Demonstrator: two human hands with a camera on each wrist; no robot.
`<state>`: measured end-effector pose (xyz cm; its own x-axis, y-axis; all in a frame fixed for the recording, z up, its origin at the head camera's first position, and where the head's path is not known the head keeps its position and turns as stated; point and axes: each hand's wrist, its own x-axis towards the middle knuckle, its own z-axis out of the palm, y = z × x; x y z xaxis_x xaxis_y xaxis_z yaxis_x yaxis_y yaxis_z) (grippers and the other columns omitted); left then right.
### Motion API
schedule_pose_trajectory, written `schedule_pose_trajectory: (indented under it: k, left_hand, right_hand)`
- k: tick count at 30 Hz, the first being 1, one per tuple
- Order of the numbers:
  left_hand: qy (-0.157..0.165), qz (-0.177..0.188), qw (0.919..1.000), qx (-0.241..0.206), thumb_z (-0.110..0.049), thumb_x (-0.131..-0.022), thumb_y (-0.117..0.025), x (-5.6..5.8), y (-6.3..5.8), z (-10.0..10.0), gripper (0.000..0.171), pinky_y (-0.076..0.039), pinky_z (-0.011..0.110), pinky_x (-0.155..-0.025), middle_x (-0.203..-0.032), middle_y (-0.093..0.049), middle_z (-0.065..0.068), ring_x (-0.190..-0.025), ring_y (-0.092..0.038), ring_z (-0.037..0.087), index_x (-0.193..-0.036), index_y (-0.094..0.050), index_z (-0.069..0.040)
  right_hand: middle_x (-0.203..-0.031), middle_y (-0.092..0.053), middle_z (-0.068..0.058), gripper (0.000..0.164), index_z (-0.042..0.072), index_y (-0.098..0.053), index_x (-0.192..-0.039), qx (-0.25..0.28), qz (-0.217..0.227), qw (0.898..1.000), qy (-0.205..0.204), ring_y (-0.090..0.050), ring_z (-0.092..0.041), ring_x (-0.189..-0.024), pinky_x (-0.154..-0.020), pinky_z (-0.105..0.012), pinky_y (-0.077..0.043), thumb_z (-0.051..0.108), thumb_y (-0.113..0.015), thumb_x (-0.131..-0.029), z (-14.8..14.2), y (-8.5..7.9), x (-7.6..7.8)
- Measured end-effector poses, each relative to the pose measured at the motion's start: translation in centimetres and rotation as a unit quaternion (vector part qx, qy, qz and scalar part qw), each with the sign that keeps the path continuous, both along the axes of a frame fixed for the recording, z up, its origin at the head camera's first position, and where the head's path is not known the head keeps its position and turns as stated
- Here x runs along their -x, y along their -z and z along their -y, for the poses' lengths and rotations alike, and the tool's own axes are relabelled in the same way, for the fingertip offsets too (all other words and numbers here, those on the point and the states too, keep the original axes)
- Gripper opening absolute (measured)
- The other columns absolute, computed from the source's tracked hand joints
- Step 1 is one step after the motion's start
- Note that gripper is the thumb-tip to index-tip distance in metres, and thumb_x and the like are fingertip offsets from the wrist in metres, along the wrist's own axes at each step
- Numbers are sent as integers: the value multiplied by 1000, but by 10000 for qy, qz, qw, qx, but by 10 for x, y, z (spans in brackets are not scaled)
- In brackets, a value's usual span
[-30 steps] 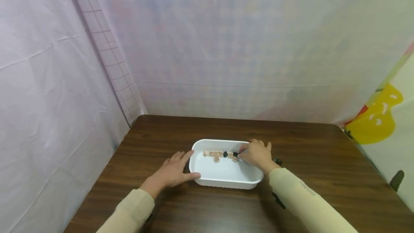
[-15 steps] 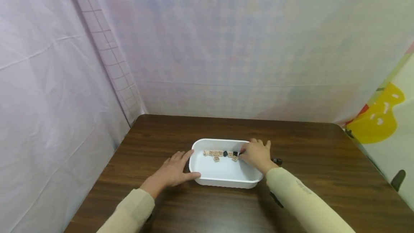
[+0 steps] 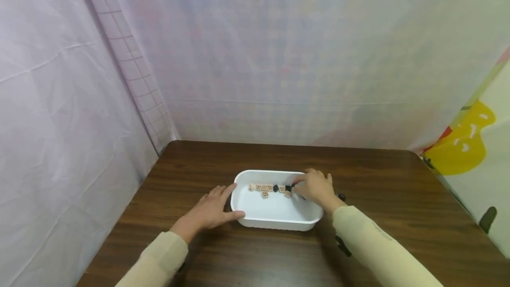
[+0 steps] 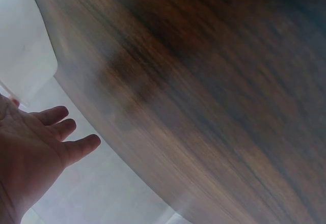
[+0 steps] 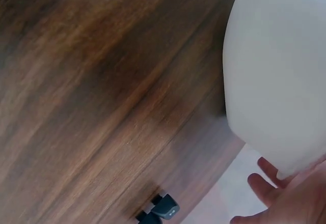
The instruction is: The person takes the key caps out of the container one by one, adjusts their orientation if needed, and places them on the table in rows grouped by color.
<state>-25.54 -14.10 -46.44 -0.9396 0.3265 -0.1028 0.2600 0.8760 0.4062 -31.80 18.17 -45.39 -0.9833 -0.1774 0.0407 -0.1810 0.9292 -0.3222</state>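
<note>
A white oval-cornered tray [image 3: 275, 211] stands on the table, with small beige square pieces [image 3: 264, 194] and black square pieces [image 3: 276, 188] lined up loosely along its far side. My left hand [image 3: 211, 207] touches the tray's left end, thumb and fingers spread apart. In the left wrist view, several fingers of that hand reach out straight. Over the tray's right end, my right hand [image 3: 318, 189] dips its fingertips inside and appears to pinch a small black piece [image 3: 294, 185]. Another dark bit [image 3: 303, 197] shows under this hand, which partly hides it.
Small black pieces [image 3: 341, 197] lie on the table right of the tray; one dark piece [image 5: 165, 207] in the right wrist view bears a tiny pale mark. The dark wood-grain table [image 3: 255, 256] meets pale curtains [image 3: 279, 56] at the back and left.
My right fingertips have shifted slightly inside the tray, and a dark bit beneath the hand has come into sight. My left hand stays at the tray's left end.
</note>
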Motion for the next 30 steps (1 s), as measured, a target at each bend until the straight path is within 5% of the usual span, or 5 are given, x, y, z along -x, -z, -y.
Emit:
schedule_pose_trajectory:
  k: [13, 20, 30]
  left_hand:
    - [-14, 7, 10000, -15, -71, -85, -60, -2, -2, -2, 97, -23, 63, -112, -155, -33, 23, -144, -25, 42, -158, -24, -18]
    - [0, 37, 10000, 20, -71, -85, -59, -3, -3, -2, 97, -23, 63, -112, -155, -33, 23, -144, -26, 42, -158, -25, -17]
    - [9, -7, 10000, 9, -71, -85, -59, -1, -1, -1, 97, -22, 63, -112, -155, -33, 23, -145, -25, 42, -158, -24, -18]
  right_hand:
    - [-135, -58, -18, 32, 13, -76, -113, 1050, -483, 9932, -142, -50, -44, -125, -98, -68, -31, 35, -70, -90, -18, -6, -3]
    - [-107, -72, -12, 30, 7, -72, -110, 2050, -631, 9764, 237, -66, -31, -98, -84, -48, -52, 28, -72, -90, -35, -14, -6]
    - [-100, -71, -13, 26, 6, -70, -106, 2232, -649, 9714, 492, -64, -23, -81, -68, -33, -50, 25, -75, -88, -70, -12, -8]
